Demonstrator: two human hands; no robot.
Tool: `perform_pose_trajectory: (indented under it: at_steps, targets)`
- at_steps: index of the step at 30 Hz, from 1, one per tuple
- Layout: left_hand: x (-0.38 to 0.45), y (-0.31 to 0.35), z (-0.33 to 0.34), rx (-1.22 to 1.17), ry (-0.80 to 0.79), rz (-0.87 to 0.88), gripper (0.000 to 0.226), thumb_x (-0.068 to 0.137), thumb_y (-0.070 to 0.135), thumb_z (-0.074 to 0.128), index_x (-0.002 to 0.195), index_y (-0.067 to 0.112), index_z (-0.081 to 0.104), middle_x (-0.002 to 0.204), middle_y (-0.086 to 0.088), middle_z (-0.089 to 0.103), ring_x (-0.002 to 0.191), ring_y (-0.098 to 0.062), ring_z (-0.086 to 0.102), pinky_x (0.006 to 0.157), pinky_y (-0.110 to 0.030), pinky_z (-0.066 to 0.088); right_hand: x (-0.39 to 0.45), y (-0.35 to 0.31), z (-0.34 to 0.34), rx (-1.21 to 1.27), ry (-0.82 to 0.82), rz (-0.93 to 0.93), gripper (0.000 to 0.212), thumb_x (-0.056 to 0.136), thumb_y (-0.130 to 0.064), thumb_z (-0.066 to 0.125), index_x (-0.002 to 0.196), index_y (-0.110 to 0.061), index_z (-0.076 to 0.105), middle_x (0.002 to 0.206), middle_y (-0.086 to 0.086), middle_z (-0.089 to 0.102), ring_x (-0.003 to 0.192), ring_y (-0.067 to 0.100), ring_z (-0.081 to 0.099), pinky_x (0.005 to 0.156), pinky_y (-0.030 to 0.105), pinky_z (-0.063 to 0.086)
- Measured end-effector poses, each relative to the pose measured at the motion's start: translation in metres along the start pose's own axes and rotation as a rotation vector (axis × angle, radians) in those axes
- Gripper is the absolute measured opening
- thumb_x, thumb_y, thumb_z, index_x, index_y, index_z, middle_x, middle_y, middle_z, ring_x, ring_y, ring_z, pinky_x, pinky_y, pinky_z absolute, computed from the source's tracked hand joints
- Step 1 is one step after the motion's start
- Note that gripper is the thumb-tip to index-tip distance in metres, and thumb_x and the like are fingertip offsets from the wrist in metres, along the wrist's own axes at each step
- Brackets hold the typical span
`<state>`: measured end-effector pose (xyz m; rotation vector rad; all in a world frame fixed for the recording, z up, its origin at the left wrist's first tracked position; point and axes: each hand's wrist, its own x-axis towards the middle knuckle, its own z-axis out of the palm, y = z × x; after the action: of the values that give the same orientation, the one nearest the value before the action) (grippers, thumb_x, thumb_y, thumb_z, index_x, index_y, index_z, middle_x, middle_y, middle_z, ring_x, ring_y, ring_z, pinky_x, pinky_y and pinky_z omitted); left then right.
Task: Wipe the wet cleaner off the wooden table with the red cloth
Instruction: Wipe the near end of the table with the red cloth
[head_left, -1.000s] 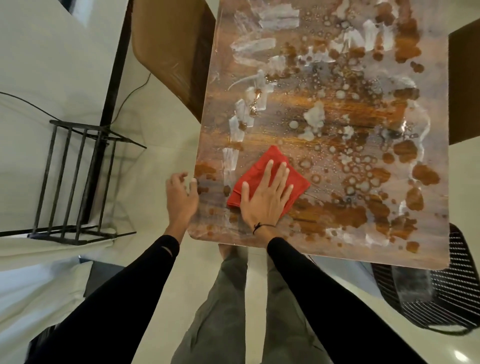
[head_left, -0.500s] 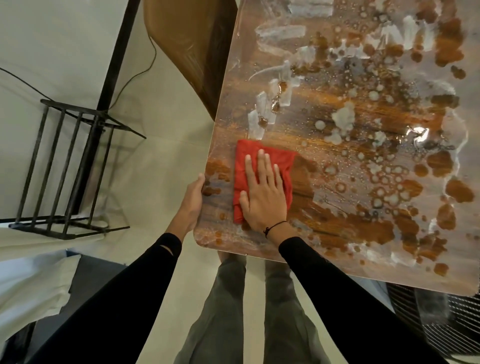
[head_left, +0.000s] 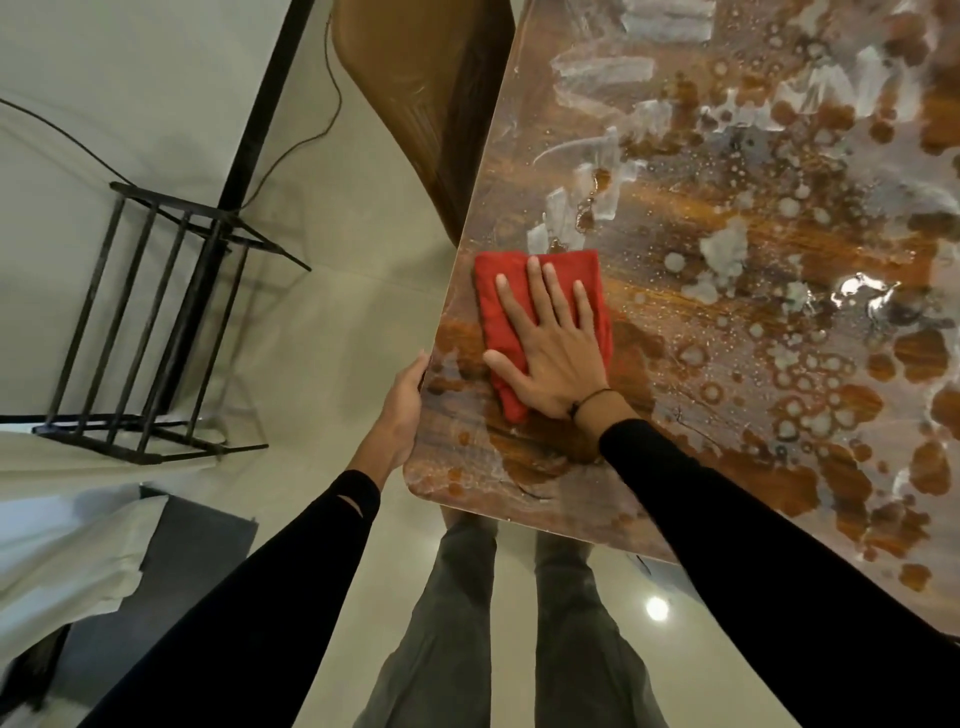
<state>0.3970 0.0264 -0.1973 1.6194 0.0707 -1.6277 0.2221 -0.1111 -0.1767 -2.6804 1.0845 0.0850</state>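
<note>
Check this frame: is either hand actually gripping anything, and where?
The left hand grips the wooden table at its left edge, near the corner. The right hand grips nothing; it presses flat, fingers straight, on top of the red cloth.

A bright red cloth (head_left: 540, 306) lies on a wooden table (head_left: 675, 322) whose top is streaked orange-brown and dark brown, mottled all over with whitish-grey smears, round bubble rings and foam patches of wet cleaner (head_left: 727, 249). Both sleeves are black and the trousers (head_left: 519, 623) grey-green. On the left, a black metal rack (head_left: 140, 322) stands on a pale cream floor (head_left: 332, 322).
</note>
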Motion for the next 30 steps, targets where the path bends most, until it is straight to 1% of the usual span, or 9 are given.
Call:
perform_pose_trajectory:
  at_steps: [3,11,13,16,18,20,22,26,30]
  targets:
    - [-0.004,0.004,-0.004,-0.090,0.014,-0.011,0.080,0.115,0.066,0.016,0.140,0.010,0.068,0.139,-0.024,0.073,0.111,-0.033,0.080,0.087,-0.043,0.065,0.014,-0.026,0.003,-0.017,0.003,-0.088,0.083,0.108,-0.055,0.037,0.180,-0.027,0.006,0.186,0.016,-0.001,0.173,0.036,0.002,0.138,0.061,0.006]
    - [-0.017,-0.005,-0.013,-0.134,0.060,0.016,0.109,0.101,0.087,0.012,0.135,0.003,0.073,0.130,-0.024,0.077,0.123,-0.041,0.074,0.100,-0.051,0.060,-0.061,-0.007,0.023,0.008,-0.161,-0.593,0.085,0.110,-0.043,0.051,0.179,-0.034,0.002,0.187,0.005,-0.008,0.174,0.027,-0.007,0.140,0.051,-0.007]
    - [-0.018,-0.005,-0.012,-0.147,0.015,0.014,0.113,0.101,0.088,0.011,0.143,-0.001,0.067,0.135,-0.028,0.073,0.130,-0.047,0.069,0.110,-0.059,0.055,-0.055,0.010,0.015,0.000,-0.179,-0.570,0.081,0.109,-0.045,0.046,0.179,-0.037,0.004,0.187,0.003,-0.006,0.174,0.027,-0.005,0.139,0.052,-0.007]
    - [-0.018,-0.008,-0.011,-0.172,-0.022,0.031,0.116,0.101,0.086,0.009,0.149,-0.005,0.061,0.139,-0.035,0.068,0.135,-0.054,0.063,0.119,-0.069,0.045,-0.022,0.013,-0.003,0.051,-0.162,-0.358,0.089,0.095,-0.048,0.044,0.178,-0.040,0.013,0.187,0.007,-0.001,0.174,0.030,0.001,0.138,0.060,-0.001]
    - [-0.020,-0.011,-0.010,-0.204,-0.043,0.039,0.116,0.101,0.087,0.008,0.147,-0.006,0.061,0.140,-0.037,0.066,0.135,-0.055,0.062,0.119,-0.068,0.045,0.005,0.001,-0.013,0.084,-0.179,-0.249,0.094,0.091,-0.057,0.043,0.178,-0.041,0.011,0.187,0.009,-0.005,0.174,0.032,-0.003,0.137,0.063,-0.002]
    - [-0.022,-0.014,-0.010,-0.230,-0.038,0.057,0.117,0.100,0.088,0.009,0.144,-0.006,0.063,0.139,-0.037,0.067,0.131,-0.053,0.065,0.115,-0.064,0.050,0.025,-0.016,-0.016,0.070,-0.185,-0.198,0.091,0.099,-0.075,0.035,0.178,-0.042,0.006,0.187,0.009,-0.010,0.173,0.032,-0.007,0.136,0.063,-0.004]
    - [-0.022,-0.017,-0.015,-0.230,0.003,0.077,0.119,0.099,0.090,0.009,0.137,-0.005,0.069,0.132,-0.036,0.071,0.122,-0.049,0.072,0.107,-0.059,0.057,0.034,-0.033,-0.013,0.004,-0.139,-0.157,0.083,0.106,-0.078,0.023,0.178,-0.041,0.005,0.187,0.010,-0.007,0.174,0.032,-0.005,0.136,0.064,0.000]
    - [-0.021,-0.021,-0.024,-0.228,0.071,0.081,0.122,0.096,0.092,0.002,0.127,0.000,0.075,0.111,-0.027,0.078,0.103,-0.041,0.076,0.096,-0.048,0.059,0.012,-0.053,0.002,-0.057,-0.085,-0.331,0.067,0.117,-0.057,0.022,0.179,-0.036,0.009,0.187,0.008,0.000,0.174,0.031,-0.002,0.138,0.059,0.003]
    - [-0.023,-0.017,-0.041,-0.212,0.130,0.105,0.116,0.098,0.089,0.002,0.138,0.007,0.073,0.126,-0.020,0.079,0.124,-0.038,0.072,0.110,-0.052,0.054,-0.047,-0.069,0.021,-0.031,-0.158,-0.575,0.067,0.117,-0.051,0.028,0.179,-0.033,0.012,0.187,0.007,0.004,0.174,0.030,0.000,0.139,0.054,0.000]
